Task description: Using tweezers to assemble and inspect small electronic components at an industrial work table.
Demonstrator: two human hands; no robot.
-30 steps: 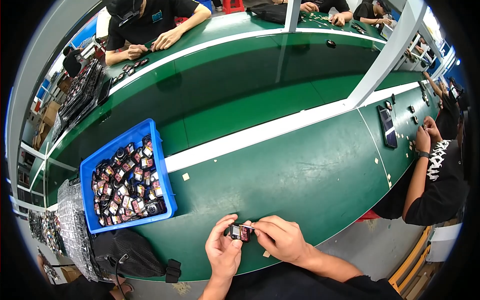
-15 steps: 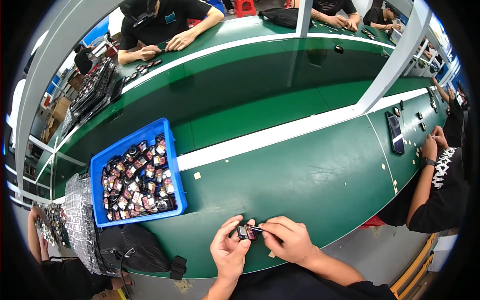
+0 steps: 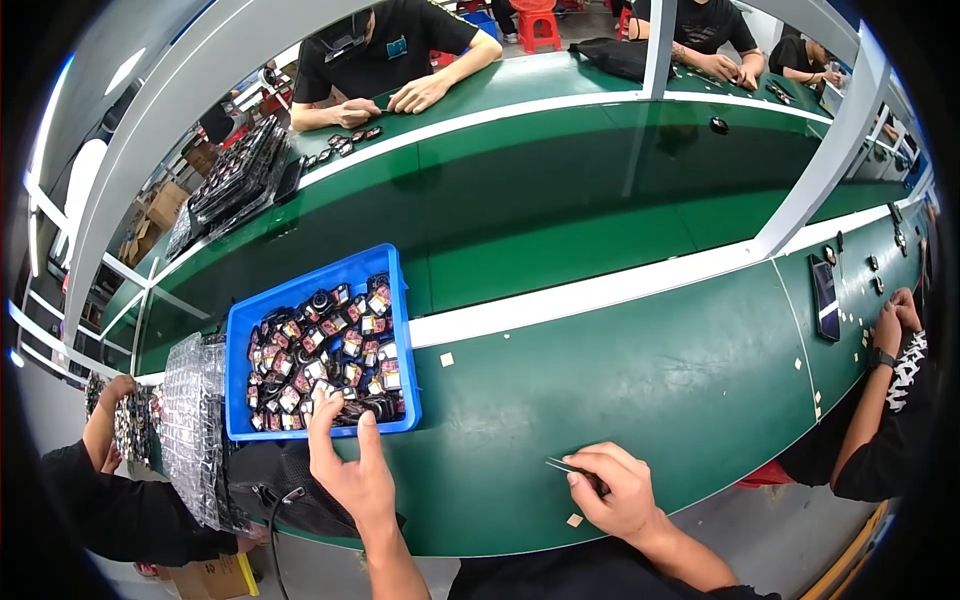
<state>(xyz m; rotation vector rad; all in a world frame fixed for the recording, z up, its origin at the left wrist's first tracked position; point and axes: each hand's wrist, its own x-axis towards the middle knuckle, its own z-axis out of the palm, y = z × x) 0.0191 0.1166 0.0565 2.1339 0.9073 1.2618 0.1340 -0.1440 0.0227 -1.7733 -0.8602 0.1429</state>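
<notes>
A blue plastic bin (image 3: 414, 330) on the green table holds many small black device housings (image 3: 325, 345) with white and reddish faces. My left hand (image 3: 355, 475) reaches over the bin's near edge, thumb and forefinger apart. Its fingertips are close to the housings at that corner; whether they touch one I cannot make out. To the right, low over the table, my right hand (image 3: 615, 490) grips metal tweezers (image 3: 562, 464), their tips pointing left. A small pale square piece (image 3: 574, 520) lies by this hand near the table edge.
A black bag (image 3: 275, 480) and a bubble-wrap bundle (image 3: 195, 430) sit left of my left arm. A white rail (image 3: 590, 290) and a grey post (image 3: 825, 165) border the far side. Co-workers sit opposite and at both sides. A dark phone (image 3: 825, 297) lies at right.
My left hand has moved left from beside my right hand to the bin, and the housing it held no longer shows in it. My right hand keeps the tweezers. The view has shifted.
</notes>
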